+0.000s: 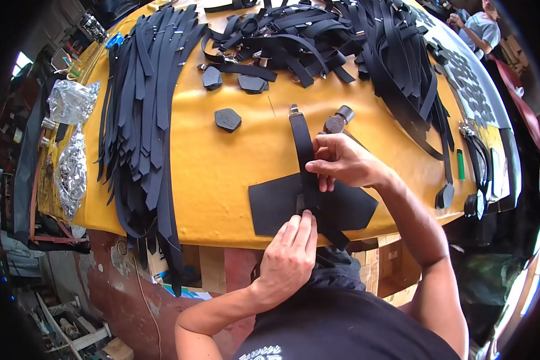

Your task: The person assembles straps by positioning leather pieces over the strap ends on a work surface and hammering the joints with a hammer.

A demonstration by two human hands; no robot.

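Note:
A flat black panel (276,201) lies on the yellow-covered table (207,198) at its near edge. Across it runs a black strap (302,141) with a metal clip at its far end. My right hand (342,162) pinches the strap's edge between thumb and fingers, above the panel's far side. My left hand (291,246) has its fingers stretched together, tips resting on the panel near the strap. A hammer (336,123) lies just beyond my right hand, its handle partly hidden. A dark pentagonal piece (228,120) sits to the left.
Long black straps (147,108) hang over the near edge at left. More straps with clips (294,45) are heaped at the back. Bags of metal clips (72,168) lie far left, a green marker (460,164) at right. Another person (481,30) is at the far right.

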